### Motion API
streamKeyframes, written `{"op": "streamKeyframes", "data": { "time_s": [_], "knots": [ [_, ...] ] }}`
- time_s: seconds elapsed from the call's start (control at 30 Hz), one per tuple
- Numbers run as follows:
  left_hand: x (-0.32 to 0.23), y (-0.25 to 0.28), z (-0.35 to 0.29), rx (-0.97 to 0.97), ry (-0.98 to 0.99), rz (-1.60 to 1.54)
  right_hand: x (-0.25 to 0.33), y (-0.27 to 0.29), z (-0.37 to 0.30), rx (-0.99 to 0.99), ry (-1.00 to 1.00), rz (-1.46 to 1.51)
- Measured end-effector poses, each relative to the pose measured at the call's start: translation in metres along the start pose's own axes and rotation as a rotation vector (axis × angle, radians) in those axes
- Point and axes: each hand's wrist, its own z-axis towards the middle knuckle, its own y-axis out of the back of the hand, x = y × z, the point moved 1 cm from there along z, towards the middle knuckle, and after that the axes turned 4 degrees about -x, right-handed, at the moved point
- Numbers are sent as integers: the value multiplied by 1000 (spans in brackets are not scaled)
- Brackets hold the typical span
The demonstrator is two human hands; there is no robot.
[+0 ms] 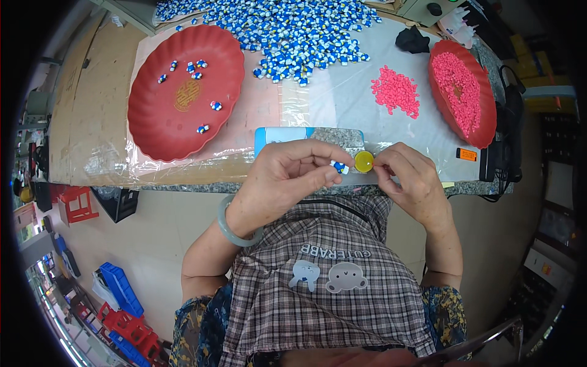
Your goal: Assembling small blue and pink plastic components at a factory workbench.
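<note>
My left hand (287, 174) pinches a small blue-and-white plastic piece (340, 166) between thumb and fingers at the table's near edge. My right hand (411, 177) is closed with its fingertips beside a round yellow disc (364, 161), just right of that piece; what it pinches is too small to tell. A green bangle (229, 229) sits on my left wrist. Behind the hands lies a light blue card (281, 134). A big heap of blue-and-white pieces (293, 30) covers the far middle of the table.
A red scalloped tray (153, 116) at the left holds several blue-and-white pieces. A second red tray (483, 122) at the right holds pink pellets, with a loose pink pile (397, 92) beside it. A black cloth (413, 40) lies far right. Crates stand on the floor at the lower left.
</note>
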Motion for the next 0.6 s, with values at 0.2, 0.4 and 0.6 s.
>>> {"op": "streamKeyframes", "data": {
  "time_s": [0.2,0.4,0.6],
  "knots": [
    [1,-3,1,-7,-24,-19,2,5,0,-19,-28,15],
    [9,-13,3,-13,-49,-69,12,8,1,-132,-147,237],
    [15,-15,9,-5,-187,21,22,-1,2,-242,-145,323]
  ]
}}
